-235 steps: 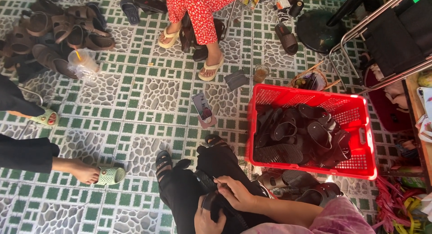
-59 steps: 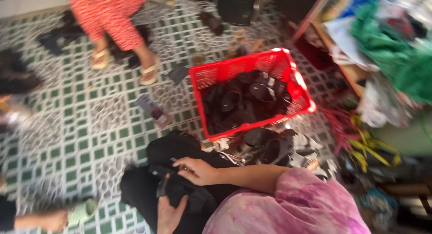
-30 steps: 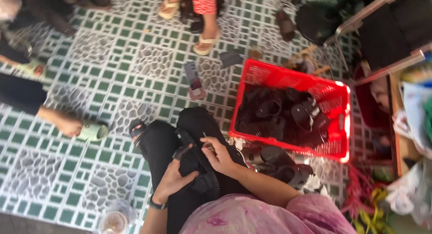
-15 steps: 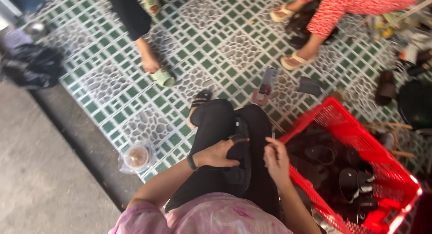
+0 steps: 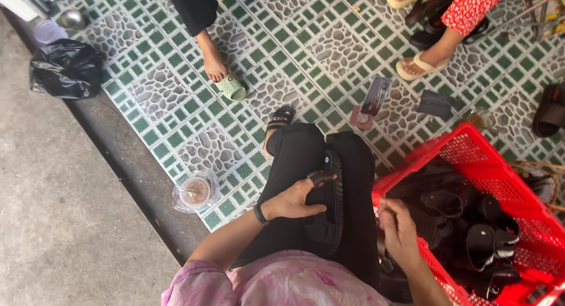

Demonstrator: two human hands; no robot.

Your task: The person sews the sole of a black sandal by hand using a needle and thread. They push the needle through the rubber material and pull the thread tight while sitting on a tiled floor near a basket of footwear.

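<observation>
We cannot tell what our blurred right hand pinches, our left hand covers part of the black sandal on our lap, and the picture's edge cuts off the red basket.

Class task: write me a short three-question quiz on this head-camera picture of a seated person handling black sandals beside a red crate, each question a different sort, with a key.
1. True or false: the left hand rests on a black sandal lying on the person's lap.
2. Multiple choice: the red plastic crate holds A) green bottles, B) black sandals, C) white plates.
3. Fill the gap: the plastic cup with a brown drink stands on the tiled floor to the person's ____ side.

Key
1. True.
2. B.
3. Left. The right hand is by the crate's near edge; whether it grips anything cannot be told.
</observation>
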